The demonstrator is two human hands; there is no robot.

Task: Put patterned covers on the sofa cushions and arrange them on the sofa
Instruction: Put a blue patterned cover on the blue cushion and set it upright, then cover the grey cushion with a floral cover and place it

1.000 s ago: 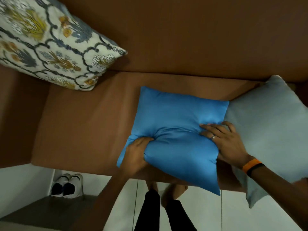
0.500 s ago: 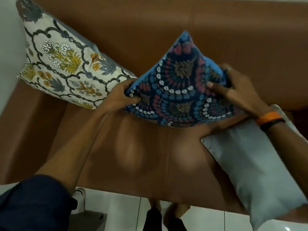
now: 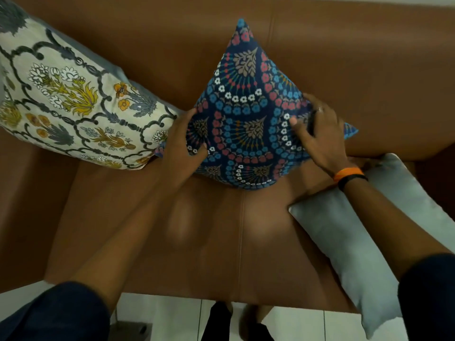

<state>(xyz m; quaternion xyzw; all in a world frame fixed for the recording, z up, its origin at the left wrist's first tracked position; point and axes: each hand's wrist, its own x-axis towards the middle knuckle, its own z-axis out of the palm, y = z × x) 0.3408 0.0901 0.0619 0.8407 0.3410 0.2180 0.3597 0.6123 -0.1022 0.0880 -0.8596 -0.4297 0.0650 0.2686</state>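
— Cushions first: where is the dark blue patterned cushion (image 3: 246,119)?
— Standing on one corner against the back of the brown sofa (image 3: 344,70), near the middle seam of the seat; the cream floral cushion (image 3: 73,99) leans in the left corner, just beside it.
— And the hands?
— Left hand (image 3: 182,141) clamps its left edge, fingers folded over the fabric; right hand (image 3: 317,134) grips the right side, an orange band on the wrist.
— Anything else?
— A plain grey cushion (image 3: 357,242) lies at the seat's right edge, under the right forearm.
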